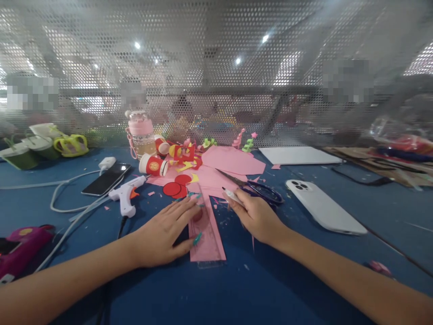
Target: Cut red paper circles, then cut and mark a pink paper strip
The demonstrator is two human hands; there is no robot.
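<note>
My left hand (165,232) lies flat, fingers spread, pressing on a long pink paper strip (208,237) that rests on a clear ruler on the blue table (237,289). My right hand (255,214) sits just right of the strip, fingers curled around a small white pen-like tool (232,196); its tip points toward the strip's upper end. Scissors (257,188) with dark purple handles lie just beyond my right hand on pink paper sheets (230,164). Red paper circles (174,188) lie near my left fingertips.
A white glue gun (126,196) with its cord lies left of the strip, beside a black phone (106,179) on a charger. A white phone (323,206) lies face down at right. A pink bottle (141,133), small red-and-white cups (153,165), paper scraps and a perforated screen stand behind.
</note>
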